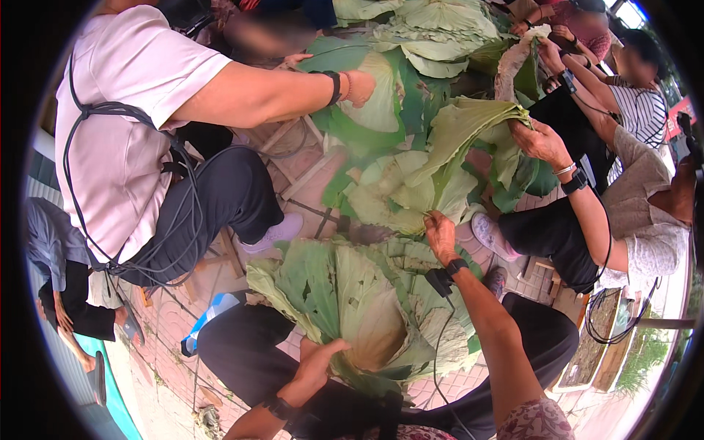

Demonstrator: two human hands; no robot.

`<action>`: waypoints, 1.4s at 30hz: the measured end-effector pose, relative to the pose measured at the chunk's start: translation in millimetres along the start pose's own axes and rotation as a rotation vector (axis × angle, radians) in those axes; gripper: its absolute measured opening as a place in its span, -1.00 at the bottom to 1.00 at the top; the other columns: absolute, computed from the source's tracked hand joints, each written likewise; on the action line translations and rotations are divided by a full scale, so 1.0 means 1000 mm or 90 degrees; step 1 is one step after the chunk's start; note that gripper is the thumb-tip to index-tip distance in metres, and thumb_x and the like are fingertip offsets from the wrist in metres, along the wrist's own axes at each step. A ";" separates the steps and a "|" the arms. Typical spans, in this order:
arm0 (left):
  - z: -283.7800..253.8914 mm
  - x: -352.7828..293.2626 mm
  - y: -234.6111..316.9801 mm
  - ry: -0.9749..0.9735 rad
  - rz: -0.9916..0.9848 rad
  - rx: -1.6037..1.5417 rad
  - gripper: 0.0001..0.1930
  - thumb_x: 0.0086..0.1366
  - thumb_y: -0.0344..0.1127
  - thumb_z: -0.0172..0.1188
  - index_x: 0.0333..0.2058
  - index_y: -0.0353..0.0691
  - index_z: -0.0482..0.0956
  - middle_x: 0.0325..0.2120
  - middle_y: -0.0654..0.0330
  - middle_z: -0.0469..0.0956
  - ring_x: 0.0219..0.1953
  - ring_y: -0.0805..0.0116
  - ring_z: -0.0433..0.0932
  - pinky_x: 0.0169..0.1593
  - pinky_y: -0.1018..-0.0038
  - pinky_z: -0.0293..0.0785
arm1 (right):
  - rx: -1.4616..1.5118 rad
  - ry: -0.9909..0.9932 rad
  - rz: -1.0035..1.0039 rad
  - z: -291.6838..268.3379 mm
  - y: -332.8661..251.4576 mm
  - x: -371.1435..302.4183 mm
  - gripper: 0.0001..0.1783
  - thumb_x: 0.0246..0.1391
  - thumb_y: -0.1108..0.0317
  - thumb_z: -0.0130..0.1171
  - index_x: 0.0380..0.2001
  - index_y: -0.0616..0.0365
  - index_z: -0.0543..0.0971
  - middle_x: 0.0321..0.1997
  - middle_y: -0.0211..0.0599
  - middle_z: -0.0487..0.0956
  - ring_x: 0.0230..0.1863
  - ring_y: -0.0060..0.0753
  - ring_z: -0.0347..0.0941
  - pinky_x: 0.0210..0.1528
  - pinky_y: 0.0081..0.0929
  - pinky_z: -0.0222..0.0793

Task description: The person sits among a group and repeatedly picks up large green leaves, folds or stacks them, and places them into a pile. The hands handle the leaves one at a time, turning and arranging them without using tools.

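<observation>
Over my lap spreads a stack of large, pale green lotus leaves (345, 293) with browned, torn patches. My left hand (315, 367) grips the near left edge of this stack, thumb on top and the fingers partly hidden. My right hand (441, 238) reaches past the stack's far side, its fingers pinched at the edge of another lotus leaf (403, 187) in the middle. A black strap and a small cabled device sit at my right wrist. To the right, a co-worker's hand (543, 143) holds up a folded lotus leaf (477, 132).
At the left a person in a pale shirt rests a hand (357, 88) on a green leaf (381, 70). More leaves (440, 29) are heaped at the back. Several other people sit around. Cables (194, 198) hang from a co-worker. Reddish paving tiles (176, 330) lie underneath.
</observation>
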State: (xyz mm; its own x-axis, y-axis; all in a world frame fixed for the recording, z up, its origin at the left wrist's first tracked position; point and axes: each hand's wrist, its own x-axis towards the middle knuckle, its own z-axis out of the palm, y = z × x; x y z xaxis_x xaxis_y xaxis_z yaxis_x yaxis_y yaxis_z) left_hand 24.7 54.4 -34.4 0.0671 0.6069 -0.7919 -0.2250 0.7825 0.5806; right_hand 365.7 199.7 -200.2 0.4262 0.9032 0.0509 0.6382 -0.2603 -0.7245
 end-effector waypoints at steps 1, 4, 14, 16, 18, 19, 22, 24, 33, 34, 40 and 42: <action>0.002 -0.001 0.000 0.013 0.006 0.001 -0.49 -0.04 -0.63 0.39 -0.03 -0.43 0.53 -0.18 0.13 0.63 -0.17 0.31 0.62 -0.10 0.40 0.54 | 0.017 0.010 0.018 0.007 0.005 0.003 -0.75 0.18 0.35 0.16 -0.18 0.31 0.63 -0.25 0.17 0.64 -0.18 0.21 0.59 -0.08 -0.16 0.49; -0.001 0.001 -0.002 0.023 -0.001 -0.005 -0.50 -0.03 -0.63 0.39 -0.03 -0.43 0.53 -0.17 0.12 0.64 -0.17 0.31 0.63 -0.10 0.40 0.54 | 0.038 0.047 0.029 0.013 0.014 0.024 -0.74 0.15 0.36 0.17 -0.19 0.35 0.63 -0.38 0.18 0.63 -0.30 0.23 0.58 -0.19 -0.15 0.48; -0.004 -0.001 0.006 -0.010 -0.029 0.037 -0.48 0.02 -0.62 0.36 0.02 -0.40 0.50 -0.14 0.11 0.63 -0.11 0.25 0.63 -0.03 0.38 0.55 | 0.065 0.181 -0.103 -0.014 -0.023 0.022 -0.73 0.13 0.49 0.12 -0.10 0.28 0.64 -0.12 0.09 0.65 -0.07 0.06 0.59 0.03 -0.26 0.45; -0.003 -0.002 0.004 0.001 -0.025 0.040 -0.49 0.02 -0.62 0.36 0.02 -0.40 0.51 -0.15 0.11 0.64 -0.11 0.25 0.63 -0.04 0.38 0.55 | -0.022 0.056 -0.047 0.011 0.016 0.002 -0.73 0.13 0.47 0.13 -0.11 0.27 0.66 -0.11 0.13 0.65 -0.05 0.14 0.59 0.06 -0.20 0.45; -0.003 -0.001 0.003 0.002 -0.016 0.040 -0.49 0.02 -0.62 0.36 0.02 -0.40 0.51 -0.15 0.11 0.64 -0.12 0.25 0.63 -0.04 0.39 0.55 | -0.076 -0.074 0.034 0.018 0.030 -0.005 -0.73 0.13 0.45 0.14 -0.12 0.27 0.67 -0.09 0.18 0.65 -0.06 0.20 0.58 0.07 -0.12 0.45; -0.004 0.001 0.002 -0.002 -0.011 0.041 -0.49 0.02 -0.62 0.36 0.02 -0.40 0.51 -0.15 0.11 0.64 -0.13 0.25 0.63 -0.04 0.39 0.55 | -0.048 -0.037 0.036 0.020 0.036 0.001 -0.73 0.13 0.44 0.14 -0.12 0.28 0.67 -0.10 0.19 0.65 -0.07 0.20 0.59 0.06 -0.13 0.46; -0.007 0.001 -0.003 0.001 -0.011 0.038 -0.49 0.03 -0.63 0.36 0.02 -0.40 0.51 -0.16 0.11 0.64 -0.14 0.25 0.64 -0.05 0.38 0.56 | 0.027 0.073 0.030 0.012 0.017 0.031 -0.73 0.14 0.42 0.15 -0.14 0.29 0.68 -0.11 0.20 0.65 -0.09 0.19 0.60 0.04 -0.16 0.46; -0.008 0.001 -0.004 0.003 -0.009 0.028 -0.49 0.03 -0.63 0.36 0.02 -0.40 0.51 -0.16 0.10 0.64 -0.14 0.25 0.64 -0.04 0.37 0.57 | 0.067 0.171 -0.004 -0.003 -0.015 0.055 -0.73 0.14 0.42 0.15 -0.13 0.30 0.67 -0.09 0.19 0.64 -0.09 0.20 0.60 0.04 -0.18 0.46; -0.007 -0.005 -0.003 -0.021 0.000 0.011 -0.53 0.02 -0.59 0.38 -0.03 -0.41 0.54 -0.19 0.14 0.64 -0.18 0.33 0.63 -0.11 0.42 0.55 | -0.175 -0.290 -0.095 0.036 0.007 -0.016 -0.52 0.03 0.36 0.33 0.05 0.25 0.58 0.04 0.15 0.61 0.01 0.03 0.61 0.06 -0.23 0.49; -0.009 -0.004 -0.006 -0.017 0.014 0.016 -0.53 0.04 -0.60 0.36 -0.01 -0.40 0.53 -0.18 0.12 0.64 -0.16 0.30 0.63 -0.09 0.40 0.56 | -0.152 -0.278 -0.062 0.035 0.002 -0.029 -0.53 0.05 0.36 0.32 0.05 0.24 0.58 0.02 0.15 0.62 0.00 0.00 0.62 0.05 -0.25 0.50; -0.008 -0.006 -0.003 -0.040 0.008 -0.012 -0.57 0.08 -0.53 0.36 -0.02 -0.37 0.56 -0.21 0.15 0.64 -0.16 0.31 0.64 -0.07 0.38 0.58 | 0.070 -0.303 0.028 -0.036 -0.061 -0.118 -0.69 0.18 0.33 0.20 -0.06 0.27 0.61 -0.15 0.15 0.66 -0.10 0.09 0.62 -0.04 -0.23 0.49; -0.010 -0.007 -0.007 -0.042 -0.001 -0.014 -0.55 0.08 -0.50 0.38 0.00 -0.35 0.56 -0.18 0.16 0.64 -0.15 0.31 0.63 -0.08 0.37 0.58 | 0.117 -0.374 0.019 -0.056 -0.093 -0.141 -0.70 0.22 0.33 0.19 -0.06 0.28 0.61 -0.19 0.07 0.67 -0.14 -0.04 0.64 -0.05 -0.30 0.48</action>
State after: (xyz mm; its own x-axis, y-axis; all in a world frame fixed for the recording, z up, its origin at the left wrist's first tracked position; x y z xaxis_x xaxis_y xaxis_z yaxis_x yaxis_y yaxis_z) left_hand 16.1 43.3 -35.2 0.1309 0.6136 -0.7787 -0.2461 0.7809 0.5741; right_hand 282.6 77.5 -101.7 -0.0162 0.9470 -0.3209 0.4888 -0.2725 -0.8288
